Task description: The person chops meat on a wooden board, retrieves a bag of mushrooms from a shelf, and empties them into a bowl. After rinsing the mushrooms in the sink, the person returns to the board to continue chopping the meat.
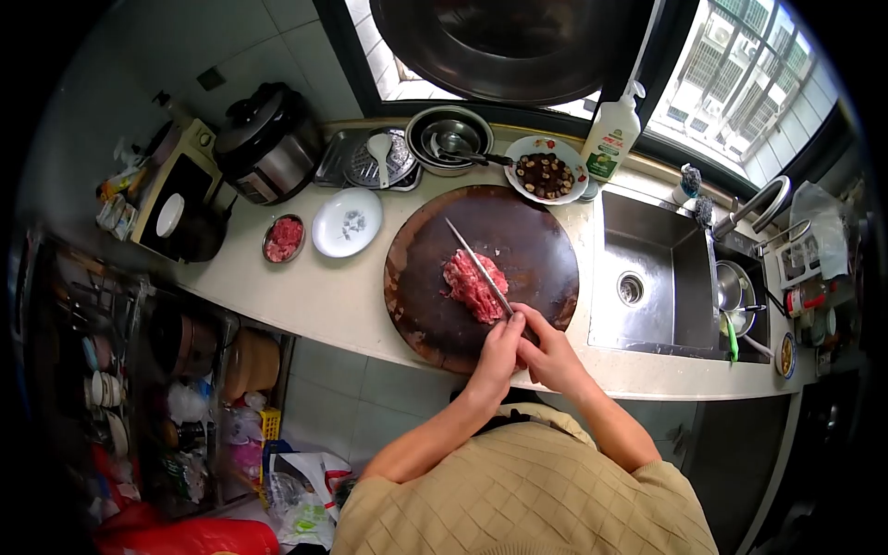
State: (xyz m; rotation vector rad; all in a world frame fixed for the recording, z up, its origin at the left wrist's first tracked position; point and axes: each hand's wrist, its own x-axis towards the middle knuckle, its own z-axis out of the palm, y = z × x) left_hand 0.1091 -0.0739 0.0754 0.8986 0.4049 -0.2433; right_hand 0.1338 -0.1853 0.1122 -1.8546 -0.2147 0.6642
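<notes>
A mound of chopped raw meat (pixel 469 289) lies on the round, dark wooden chopping board (pixel 532 231). Across it slants a kitchen knife (pixel 475 260), its blade seen nearly edge-on and its tip pointing away to the upper left. At the board's near edge my right hand (pixel 553 353) is closed round the knife's handle. My left hand (pixel 499 351) is closed too, pressed against the right one at the handle. The fingers cover most of the handle. Small scraps of meat stick to the board around the mound.
Left of the board are a white plate (pixel 326 228) and a small bowl of meat (pixel 284 239). Behind it stand nested metal bowls (pixel 481 120) and a plate of dark sliced pieces (pixel 546 176). A sink (pixel 638 324) lies right; a pressure cooker (pixel 268 157) stands back left.
</notes>
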